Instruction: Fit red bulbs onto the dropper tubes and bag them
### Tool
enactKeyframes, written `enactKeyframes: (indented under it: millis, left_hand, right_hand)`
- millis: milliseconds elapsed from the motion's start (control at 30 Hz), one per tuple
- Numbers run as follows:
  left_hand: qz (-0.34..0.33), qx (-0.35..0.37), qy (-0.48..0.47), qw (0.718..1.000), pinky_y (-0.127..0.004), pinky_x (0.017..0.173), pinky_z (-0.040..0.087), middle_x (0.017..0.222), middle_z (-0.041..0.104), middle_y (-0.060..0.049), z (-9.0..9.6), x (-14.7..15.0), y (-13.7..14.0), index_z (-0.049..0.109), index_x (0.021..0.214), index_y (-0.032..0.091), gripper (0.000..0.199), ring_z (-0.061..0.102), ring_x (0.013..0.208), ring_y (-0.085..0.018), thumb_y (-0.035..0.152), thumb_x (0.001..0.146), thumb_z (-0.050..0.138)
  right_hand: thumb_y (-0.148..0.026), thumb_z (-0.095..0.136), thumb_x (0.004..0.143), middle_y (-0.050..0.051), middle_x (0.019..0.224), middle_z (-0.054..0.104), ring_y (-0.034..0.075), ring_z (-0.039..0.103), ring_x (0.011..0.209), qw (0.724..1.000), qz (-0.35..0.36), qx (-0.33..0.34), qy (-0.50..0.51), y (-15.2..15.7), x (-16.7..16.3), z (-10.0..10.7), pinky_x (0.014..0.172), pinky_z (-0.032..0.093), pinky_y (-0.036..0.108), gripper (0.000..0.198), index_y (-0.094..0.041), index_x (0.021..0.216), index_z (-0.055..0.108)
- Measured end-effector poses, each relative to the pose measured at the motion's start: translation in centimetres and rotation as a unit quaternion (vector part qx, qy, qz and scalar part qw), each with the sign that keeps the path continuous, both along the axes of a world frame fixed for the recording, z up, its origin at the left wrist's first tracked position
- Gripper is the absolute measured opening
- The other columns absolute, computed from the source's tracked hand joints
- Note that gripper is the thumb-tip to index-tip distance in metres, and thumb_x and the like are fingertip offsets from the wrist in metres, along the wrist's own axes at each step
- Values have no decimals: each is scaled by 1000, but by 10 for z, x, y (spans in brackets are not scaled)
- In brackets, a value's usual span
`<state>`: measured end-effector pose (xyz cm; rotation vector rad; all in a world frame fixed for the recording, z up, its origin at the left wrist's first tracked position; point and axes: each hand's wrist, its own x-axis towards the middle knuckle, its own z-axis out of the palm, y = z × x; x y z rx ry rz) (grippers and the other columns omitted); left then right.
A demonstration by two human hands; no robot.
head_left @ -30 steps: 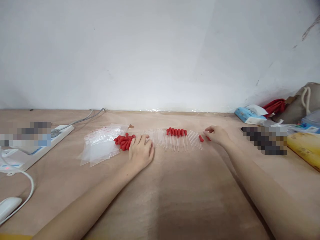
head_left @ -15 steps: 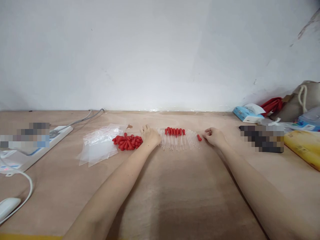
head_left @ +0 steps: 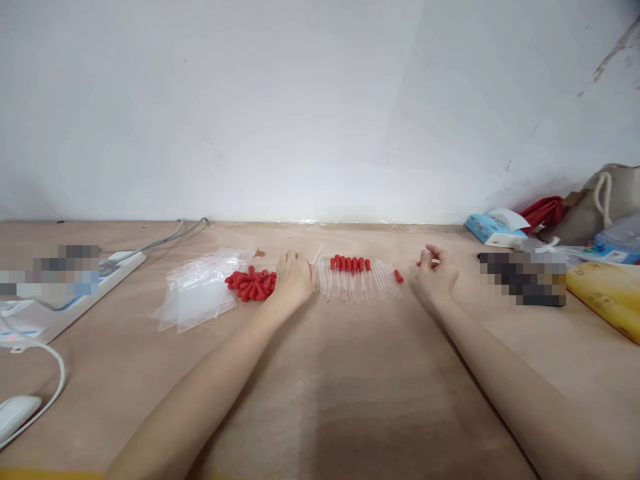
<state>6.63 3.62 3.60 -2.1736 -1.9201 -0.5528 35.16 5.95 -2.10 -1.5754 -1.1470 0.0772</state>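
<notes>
We have our left hand [head_left: 295, 277] on the table [head_left: 370, 373], just beside the left end of a row of clear tubes [head_left: 387, 279]. Its knuckles hide the fingertips, and though a tilted tube [head_left: 319, 253] shows right by them, we cannot tell whether they grip it. Our right hand [head_left: 437, 277] is beyond the row's right end, its fingers curled shut on a red bulb, of which we see only a little.

The tubes lie side by side, and we count seven red caps [head_left: 349, 263] along the far ends in the middle of the row. Between the row and our right hand lies a loose red bulb [head_left: 399, 276]. To the left of our left hand we see a heap of red bulbs [head_left: 250, 283] and, next to it, overlapping clear plastic bags [head_left: 200, 293], near a white power strip [head_left: 83, 293]
</notes>
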Motion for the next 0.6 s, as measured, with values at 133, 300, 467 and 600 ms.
enactKeyframes:
  millis: [133,300,467,600]
  left_hand:
    - [-165,84,-7,983,-34,65,38,70,56,-6,-11,-28,-38,50,79,14,17,51,66,-19,19,86,36]
    - [-304,176,-26,936,-30,69,39,85,63,-7,-44,-54,-57,51,101,14,25,55,72,-16,6,86,32]
    - [-353,192,-10,916,-31,73,39,96,64,-8,-56,-57,-57,43,121,17,43,57,82,-16,0,84,30]
    - [-357,211,-24,910,-32,71,41,93,65,-9,-55,-56,-56,45,119,17,42,58,78,-16,0,83,31]
  right_hand:
    - [-37,39,85,8,92,55,13,55,65,989,124,80,-4,-31,-36,-3,60,48,28,35,-17,113,48]
    - [-21,46,84,6,87,54,15,54,78,918,343,131,-149,-70,-87,-3,69,48,31,29,-23,112,53]
    - [-18,45,84,4,83,52,15,53,75,889,407,134,-163,-85,-112,2,64,49,30,30,-27,112,53]
    - [-18,44,84,5,86,52,15,54,78,892,409,114,-153,-84,-113,4,67,49,31,23,-25,103,57]
